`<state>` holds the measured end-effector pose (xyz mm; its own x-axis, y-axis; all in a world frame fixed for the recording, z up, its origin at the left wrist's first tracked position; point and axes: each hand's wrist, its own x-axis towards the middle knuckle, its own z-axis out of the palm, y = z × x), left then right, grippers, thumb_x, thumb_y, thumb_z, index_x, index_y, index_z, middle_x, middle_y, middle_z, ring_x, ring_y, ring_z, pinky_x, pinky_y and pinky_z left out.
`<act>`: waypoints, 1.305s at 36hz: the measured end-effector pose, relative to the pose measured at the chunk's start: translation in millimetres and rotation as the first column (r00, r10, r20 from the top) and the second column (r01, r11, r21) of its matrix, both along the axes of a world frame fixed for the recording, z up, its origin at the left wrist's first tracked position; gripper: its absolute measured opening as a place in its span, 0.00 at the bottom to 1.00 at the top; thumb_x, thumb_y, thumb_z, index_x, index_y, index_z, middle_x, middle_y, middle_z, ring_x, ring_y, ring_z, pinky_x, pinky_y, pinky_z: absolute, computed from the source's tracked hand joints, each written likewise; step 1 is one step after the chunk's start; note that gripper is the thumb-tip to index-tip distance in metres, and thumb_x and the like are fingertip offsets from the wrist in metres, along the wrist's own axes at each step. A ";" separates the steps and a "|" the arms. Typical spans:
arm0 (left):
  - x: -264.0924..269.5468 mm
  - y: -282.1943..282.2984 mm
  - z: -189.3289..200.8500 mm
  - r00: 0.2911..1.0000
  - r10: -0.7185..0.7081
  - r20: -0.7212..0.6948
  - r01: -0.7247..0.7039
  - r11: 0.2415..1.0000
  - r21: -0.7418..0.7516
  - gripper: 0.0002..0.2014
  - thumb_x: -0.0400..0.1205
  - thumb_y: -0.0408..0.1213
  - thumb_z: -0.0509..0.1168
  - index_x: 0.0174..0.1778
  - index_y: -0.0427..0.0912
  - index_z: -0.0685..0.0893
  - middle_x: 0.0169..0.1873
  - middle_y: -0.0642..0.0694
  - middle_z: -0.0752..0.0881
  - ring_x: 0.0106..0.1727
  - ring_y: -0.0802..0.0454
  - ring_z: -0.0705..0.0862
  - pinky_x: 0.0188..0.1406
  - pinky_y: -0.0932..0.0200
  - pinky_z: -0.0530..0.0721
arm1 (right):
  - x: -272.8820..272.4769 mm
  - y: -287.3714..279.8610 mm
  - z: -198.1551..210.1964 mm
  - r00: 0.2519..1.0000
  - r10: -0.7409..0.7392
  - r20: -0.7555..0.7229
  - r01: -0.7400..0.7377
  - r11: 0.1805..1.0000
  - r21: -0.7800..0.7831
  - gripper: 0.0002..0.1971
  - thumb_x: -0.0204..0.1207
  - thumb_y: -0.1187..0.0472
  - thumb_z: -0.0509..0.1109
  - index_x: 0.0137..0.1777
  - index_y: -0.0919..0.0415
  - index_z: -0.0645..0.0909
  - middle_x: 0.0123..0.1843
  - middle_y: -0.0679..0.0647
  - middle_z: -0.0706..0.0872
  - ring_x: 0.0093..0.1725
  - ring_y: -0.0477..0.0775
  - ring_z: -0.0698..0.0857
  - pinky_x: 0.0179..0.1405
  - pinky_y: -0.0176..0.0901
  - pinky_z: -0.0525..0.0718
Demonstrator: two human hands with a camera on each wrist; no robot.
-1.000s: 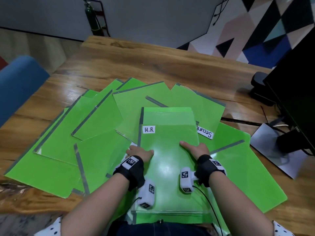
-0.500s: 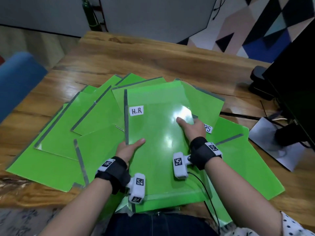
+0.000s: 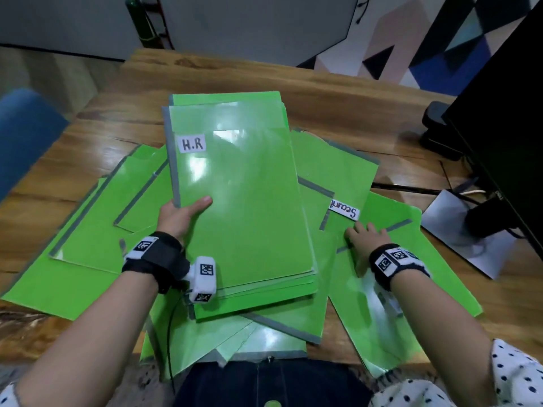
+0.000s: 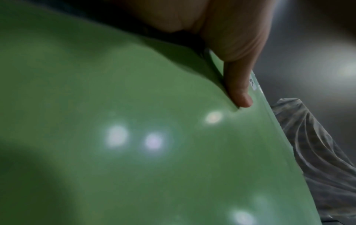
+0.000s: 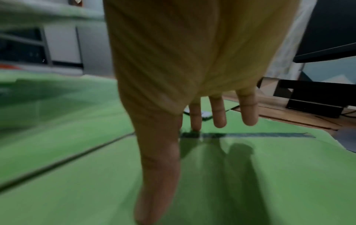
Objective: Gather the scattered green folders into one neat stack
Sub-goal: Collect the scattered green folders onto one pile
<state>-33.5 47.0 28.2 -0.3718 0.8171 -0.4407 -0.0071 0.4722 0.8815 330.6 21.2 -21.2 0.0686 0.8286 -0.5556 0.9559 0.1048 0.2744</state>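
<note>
A stack of green folders [image 3: 244, 201], its top one labelled "H.R", is lifted above the table in the head view. My left hand [image 3: 182, 214] grips its left edge, thumb on top; the left wrist view shows that thumb [image 4: 238, 91] pressed on the green cover [image 4: 154, 137]. More green folders [image 3: 85, 245] lie fanned over the wooden table on the left. A folder with a "Security" label [image 3: 343, 212] lies at the right. My right hand [image 3: 365, 240] rests flat, fingers straight, on a loose folder [image 5: 250, 167] just below that label.
A black monitor [image 3: 505, 113] and its stand on a grey sheet [image 3: 476, 230] occupy the table's right side, with cables beside them. A blue chair [image 3: 26, 133] stands at the left. Bare wood table [image 3: 235, 74] lies beyond the folders. Some folders overhang the near edge.
The "H.R" stack has risen off the pile and shifted away from me in my left hand. My right hand left the stack and moved right onto a loose folder.
</note>
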 end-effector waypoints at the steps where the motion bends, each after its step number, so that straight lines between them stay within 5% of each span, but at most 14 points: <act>1: -1.0 -0.1 -0.6 1.000 0.001 0.000 -0.001 1.000 0.005 0.35 0.71 0.41 0.77 0.70 0.31 0.72 0.55 0.42 0.80 0.60 0.44 0.77 0.65 0.50 0.73 | -1.3 0.0 -0.7 1.000 0.019 0.008 -0.019 1.000 0.006 0.52 0.52 0.50 0.86 0.76 0.55 0.63 0.72 0.53 0.71 0.73 0.58 0.70 0.72 0.61 0.72; 7: -2.9 -2.0 -6.4 0.999 0.019 0.033 -0.019 1.000 0.010 0.35 0.70 0.41 0.77 0.69 0.30 0.73 0.54 0.41 0.81 0.61 0.42 0.78 0.64 0.52 0.73 | -9.5 11.3 3.7 0.999 0.021 -0.030 -0.023 0.998 -0.051 0.39 0.56 0.59 0.86 0.66 0.56 0.71 0.60 0.49 0.77 0.53 0.53 0.84 0.49 0.49 0.89; 17: -14.1 -8.9 -12.3 1.000 0.029 0.009 -0.029 1.000 0.002 0.38 0.70 0.43 0.77 0.73 0.31 0.71 0.61 0.40 0.80 0.63 0.42 0.77 0.68 0.48 0.71 | -15.5 28.1 17.5 0.999 0.022 0.028 -0.016 0.981 -0.191 0.14 0.69 0.60 0.78 0.52 0.54 0.79 0.49 0.50 0.86 0.47 0.52 0.86 0.46 0.43 0.87; 22: -17.6 -9.0 -15.6 0.999 0.026 -0.036 -0.026 1.000 0.008 0.35 0.68 0.43 0.78 0.68 0.30 0.75 0.57 0.39 0.83 0.61 0.41 0.80 0.62 0.50 0.76 | -20.0 63.4 42.6 0.993 0.031 0.113 -0.013 0.987 -0.157 0.08 0.79 0.61 0.64 0.54 0.62 0.80 0.54 0.56 0.86 0.46 0.58 0.84 0.48 0.44 0.82; 26: -21.0 -11.0 -22.3 0.998 0.034 -0.061 -0.034 0.999 -0.011 0.29 0.68 0.40 0.79 0.60 0.30 0.79 0.50 0.39 0.83 0.51 0.44 0.79 0.56 0.50 0.79 | -32.3 90.4 62.1 0.967 0.138 0.212 -0.113 0.986 -0.124 0.05 0.78 0.65 0.65 0.42 0.65 0.78 0.42 0.54 0.86 0.42 0.58 0.87 0.49 0.51 0.88; 28: -21.4 -13.4 -27.6 0.998 0.028 -0.062 -0.030 0.999 -0.038 0.22 0.68 0.40 0.79 0.52 0.34 0.80 0.47 0.39 0.82 0.49 0.45 0.78 0.55 0.50 0.79 | -50.4 89.2 85.7 0.937 0.216 0.275 -0.194 0.975 -0.106 0.05 0.80 0.65 0.64 0.45 0.64 0.79 0.45 0.53 0.86 0.44 0.57 0.85 0.51 0.48 0.86; 30: -20.3 -16.7 -31.7 0.996 0.036 -0.076 -0.041 0.997 -0.058 0.21 0.69 0.40 0.79 0.50 0.35 0.78 0.47 0.39 0.80 0.48 0.45 0.78 0.52 0.53 0.77 | -60.6 96.0 99.3 0.878 0.324 0.352 -0.325 0.944 -0.058 0.10 0.84 0.61 0.61 0.59 0.61 0.81 0.56 0.52 0.86 0.55 0.55 0.84 0.57 0.45 0.81; 35: -14.7 -21.3 -36.2 0.990 0.063 -0.127 -0.076 0.993 -0.094 0.33 0.70 0.41 0.78 0.65 0.27 0.75 0.51 0.38 0.81 0.50 0.44 0.78 0.62 0.50 0.79 | -85.5 119.5 121.5 0.800 0.421 0.427 -0.490 0.869 0.063 0.15 0.85 0.59 0.59 0.68 0.57 0.79 0.68 0.53 0.82 0.70 0.58 0.76 0.68 0.49 0.74; 39: -14.3 -18.9 -41.2 0.988 0.043 -0.146 -0.062 0.990 -0.125 0.31 0.68 0.42 0.79 0.60 0.28 0.77 0.47 0.37 0.82 0.48 0.42 0.79 0.55 0.51 0.79 | -107.9 130.7 142.2 0.852 0.400 0.338 -0.489 0.839 0.239 0.16 0.85 0.60 0.57 0.69 0.61 0.77 0.69 0.57 0.81 0.70 0.61 0.75 0.67 0.52 0.71; 42: -12.8 -18.8 -40.3 0.984 0.035 -0.172 -0.065 0.984 -0.167 0.37 0.68 0.44 0.79 0.66 0.25 0.74 0.57 0.33 0.83 0.58 0.36 0.82 0.63 0.44 0.80 | -121.5 137.1 155.7 0.927 0.341 0.155 -0.374 0.865 0.333 0.14 0.82 0.64 0.61 0.65 0.62 0.78 0.64 0.60 0.83 0.65 0.62 0.79 0.64 0.54 0.72; 47: -12.4 -21.2 -41.9 0.976 0.021 -0.216 -0.071 0.971 -0.229 0.43 0.68 0.48 0.78 0.72 0.26 0.69 0.65 0.31 0.79 0.65 0.35 0.79 0.68 0.42 0.77 | -124.6 146.9 158.9 0.948 0.243 -0.204 -0.196 0.954 0.228 0.16 0.67 0.52 0.80 0.44 0.64 0.83 0.41 0.55 0.86 0.37 0.56 0.83 0.39 0.44 0.78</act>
